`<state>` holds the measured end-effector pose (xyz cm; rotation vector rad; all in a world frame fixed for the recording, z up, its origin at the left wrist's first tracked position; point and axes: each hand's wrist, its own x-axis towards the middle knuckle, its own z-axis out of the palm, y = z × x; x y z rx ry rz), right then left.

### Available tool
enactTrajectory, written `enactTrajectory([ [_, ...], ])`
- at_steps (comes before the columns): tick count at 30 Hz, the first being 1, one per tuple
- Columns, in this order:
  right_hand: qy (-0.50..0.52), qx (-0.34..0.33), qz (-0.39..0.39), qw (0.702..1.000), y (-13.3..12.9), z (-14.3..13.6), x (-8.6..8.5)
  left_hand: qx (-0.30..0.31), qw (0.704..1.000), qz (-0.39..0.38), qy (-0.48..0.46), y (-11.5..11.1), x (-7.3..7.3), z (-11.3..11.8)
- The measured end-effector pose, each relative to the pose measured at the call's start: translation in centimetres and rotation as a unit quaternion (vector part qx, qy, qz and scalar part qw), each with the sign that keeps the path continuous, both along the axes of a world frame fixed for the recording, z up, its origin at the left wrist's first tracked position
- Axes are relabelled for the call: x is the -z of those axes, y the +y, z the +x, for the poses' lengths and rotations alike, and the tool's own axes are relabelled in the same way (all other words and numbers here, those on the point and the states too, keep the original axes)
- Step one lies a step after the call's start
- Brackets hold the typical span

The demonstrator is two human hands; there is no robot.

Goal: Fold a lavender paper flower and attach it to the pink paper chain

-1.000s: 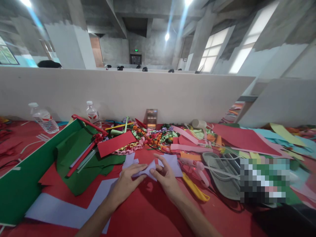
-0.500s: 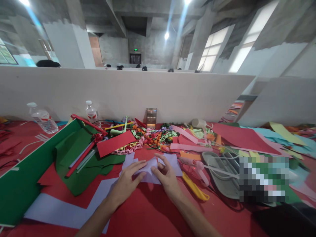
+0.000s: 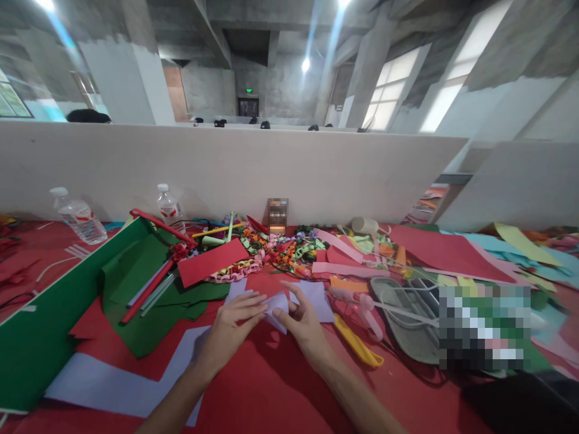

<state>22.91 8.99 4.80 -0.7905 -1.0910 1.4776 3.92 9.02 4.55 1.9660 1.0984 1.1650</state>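
A small piece of lilac paper [image 3: 277, 306], bent and partly folded, is held between both hands above the red tabletop. My left hand [image 3: 239, 316] pinches its left side, thumb below the fingers. On the right side, my right hand [image 3: 302, 310] grips it with the thumb in front and fingers behind. Other lilac paper squares [image 3: 319, 300] lie flat behind the right hand, and another lilac piece [image 3: 237, 289] lies behind the left. A larger L-shaped lilac sheet [image 3: 113, 383] rests at the front left.
A pink glue gun [image 3: 359, 303] and a yellow strap [image 3: 359, 343] lie to the right, near a grey tray [image 3: 398, 328]. Colourful paper chains [image 3: 289, 250] run along the back. Green paper [image 3: 140, 325] and a green board [image 3: 58, 319] are left. Two water bottles [image 3: 81, 217] stand behind.
The lilac paper has been bent and turned, now narrower and more curled between the fingers. My left hand's fingers have closed in on it; the surroundings look unchanged.
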Motion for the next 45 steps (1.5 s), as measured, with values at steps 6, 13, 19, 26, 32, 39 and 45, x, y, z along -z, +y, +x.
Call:
enactTrajectory([
  [6,0.018,-0.007,-0.020,1.000,0.01,-0.01,0.49,-0.011,1.000,0.021,0.018,-0.03,0.21,-0.05],
  [13,0.017,-0.006,-0.012,1.000,0.00,-0.01,0.34,-0.013,0.999,0.035,0.013,-0.25,-0.11,0.13],
  [19,0.006,-0.004,-0.014,1.000,0.14,-0.22,0.59,-0.010,0.999,0.049,0.021,-0.32,-0.08,0.09],
  [26,0.000,-0.010,-0.022,1.000,-0.08,-0.05,0.72,-0.015,1.000,-0.007,-0.012,-0.46,-0.11,0.37],
  [32,-0.011,-0.004,-0.012,1.000,-0.07,-0.05,0.81,-0.026,0.997,-0.052,-0.059,-0.53,-0.19,0.72],
  [39,-0.124,0.044,0.050,0.990,0.37,0.13,1.00,-0.032,0.992,-0.072,-0.102,-0.38,-0.28,0.90],
  [45,-0.235,0.065,0.122,0.962,0.17,0.64,0.14,-0.027,0.986,-0.110,-0.125,-0.37,-0.45,0.89],
])
